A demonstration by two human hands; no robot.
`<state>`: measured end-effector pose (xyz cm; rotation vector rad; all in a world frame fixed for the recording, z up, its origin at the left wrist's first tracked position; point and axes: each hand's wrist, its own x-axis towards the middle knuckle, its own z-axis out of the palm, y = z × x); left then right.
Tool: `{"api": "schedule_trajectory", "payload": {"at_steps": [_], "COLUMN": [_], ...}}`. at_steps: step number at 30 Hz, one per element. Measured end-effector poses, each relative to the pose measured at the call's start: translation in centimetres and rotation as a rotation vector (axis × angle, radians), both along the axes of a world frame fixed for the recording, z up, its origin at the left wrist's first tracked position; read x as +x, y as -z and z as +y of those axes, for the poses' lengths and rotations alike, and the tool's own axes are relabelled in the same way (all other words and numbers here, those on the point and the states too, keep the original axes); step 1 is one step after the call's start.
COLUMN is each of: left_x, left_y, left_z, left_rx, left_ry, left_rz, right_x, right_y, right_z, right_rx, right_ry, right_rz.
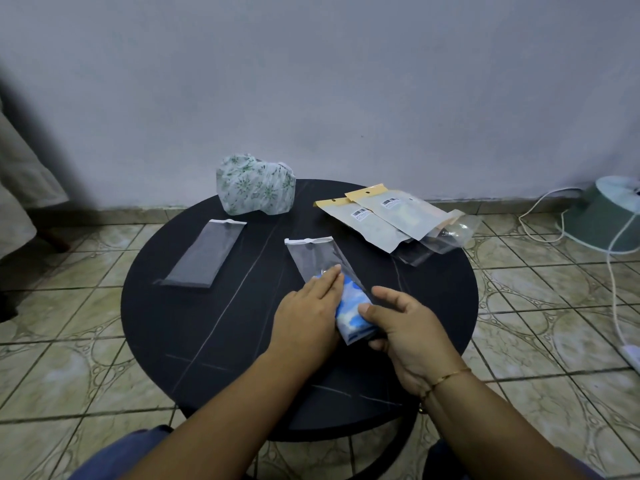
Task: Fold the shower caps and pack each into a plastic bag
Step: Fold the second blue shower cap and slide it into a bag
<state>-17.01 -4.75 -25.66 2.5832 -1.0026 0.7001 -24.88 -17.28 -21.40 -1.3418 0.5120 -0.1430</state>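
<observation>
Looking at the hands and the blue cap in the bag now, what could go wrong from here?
1. The blue shower cap sits only at one end of the clear bag; it may bunch or unfold.
2. The left hand presses flat while the right hand grips, so the thin bag might crease or slide on the table.

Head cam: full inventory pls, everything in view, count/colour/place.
folded shower cap: 1, blue and white, near centre of table, inside the lower end of a clear bag
clear bag with cap: 1, transparent with white top strip, table centre
empty clear bag: 1, transparent with white strip, table left
unfolded shower cap: 1, white with green print, far edge of table
retail packets: 2 visible, pale with yellow headers and barcodes, table right, over loose clear bags
table: 1, round, black
fan base: 1, pale green, floor right, white cables beside it
bracelet: 1, gold, right wrist
left hand: flat on the bag and cap
right hand: grips the cap's near end
</observation>
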Motion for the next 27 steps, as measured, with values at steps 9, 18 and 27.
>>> {"api": "schedule_trajectory", "payload": {"at_steps": [9,18,27], "left_x": [0.1,0.3,0.5], "left_y": [0.1,0.2,0.5], "left_z": [0.1,0.1,0.2], "left_rx": [0.01,-0.028,-0.064], "left_ry": [-0.002,0.016,0.02], "left_rz": [0.0,-0.002,0.047], "right_x": [0.0,0.0,1.1], "right_y": [-0.9,0.3,1.6], "right_z": [-0.1,-1.0,0.2], "right_rx": [-0.413,-1.169,-1.561], "right_ry": [-0.206,-0.371,-0.081], "right_rz": [-0.065,-0.225,-0.348]}}
